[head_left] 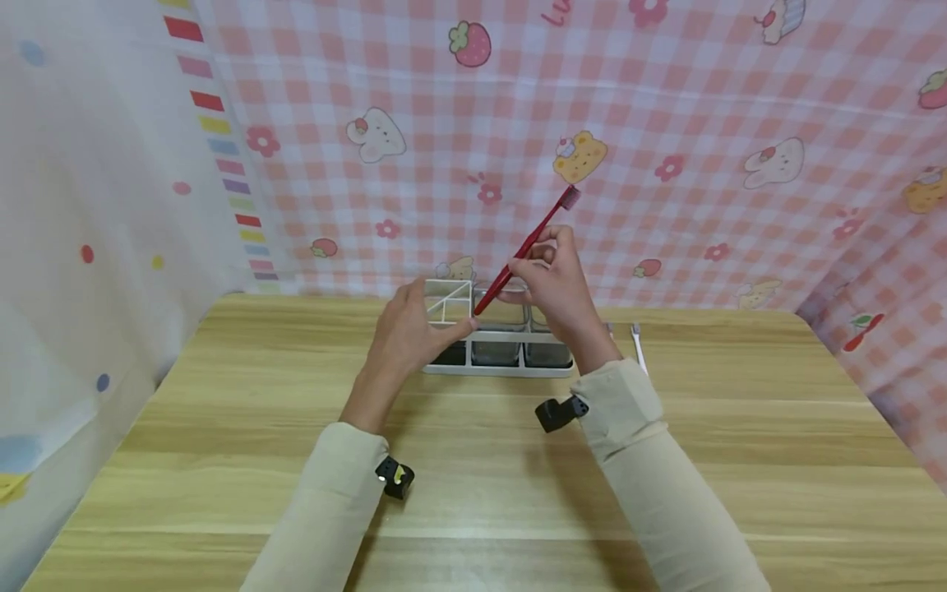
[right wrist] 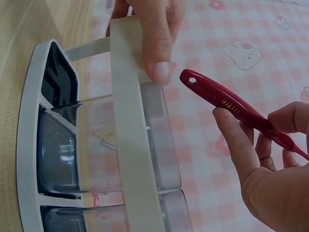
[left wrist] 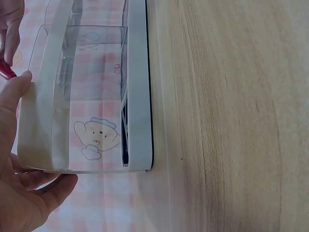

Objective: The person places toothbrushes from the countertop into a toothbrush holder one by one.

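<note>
In the head view a red toothbrush [head_left: 529,240] slants with its bristles up and right, pinched by my right hand [head_left: 556,284]. Its lower end is over the holder [head_left: 497,371], a pale frame with clear cups. My left hand [head_left: 405,329] grips the holder's left end, thumb along the top rail. The left wrist view shows that hand [left wrist: 19,193] with its thumb on the rail and fingers beneath the end. In the right wrist view the handle end of the toothbrush [right wrist: 227,102] is beside the cups, apart from them, with my right hand [right wrist: 270,183] around its middle.
A white toothbrush [head_left: 639,347] lies on the wooden table [head_left: 473,493] right of the holder, with the tip of another thing [head_left: 610,328] partly hidden by my right arm. Pink checked cloth [head_left: 429,99] hangs behind the table.
</note>
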The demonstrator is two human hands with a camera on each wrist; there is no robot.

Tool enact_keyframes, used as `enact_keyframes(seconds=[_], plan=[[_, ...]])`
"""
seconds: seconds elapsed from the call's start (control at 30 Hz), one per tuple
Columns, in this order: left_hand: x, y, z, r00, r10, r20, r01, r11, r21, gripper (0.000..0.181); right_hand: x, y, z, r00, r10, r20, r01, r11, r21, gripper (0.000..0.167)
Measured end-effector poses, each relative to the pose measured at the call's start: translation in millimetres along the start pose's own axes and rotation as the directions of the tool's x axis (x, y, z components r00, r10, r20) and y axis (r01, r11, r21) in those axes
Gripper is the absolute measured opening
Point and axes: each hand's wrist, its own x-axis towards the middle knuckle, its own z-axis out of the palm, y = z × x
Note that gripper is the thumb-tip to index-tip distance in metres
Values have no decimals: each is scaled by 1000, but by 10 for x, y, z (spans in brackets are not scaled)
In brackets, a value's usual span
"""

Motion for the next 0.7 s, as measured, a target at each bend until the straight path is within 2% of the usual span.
enact_keyframes(seconds=[0.37,0.7], plan=[[-9,3,-13,1000,-6,-6,6,1000,-5,111,56,47,106,1000,17,-13,-17,1000,-13,36],[6,-9,8,1000,1,-23,-1,1000,-11,113,94,80,170,1000,-8,-19,7,1000,-31,34]])
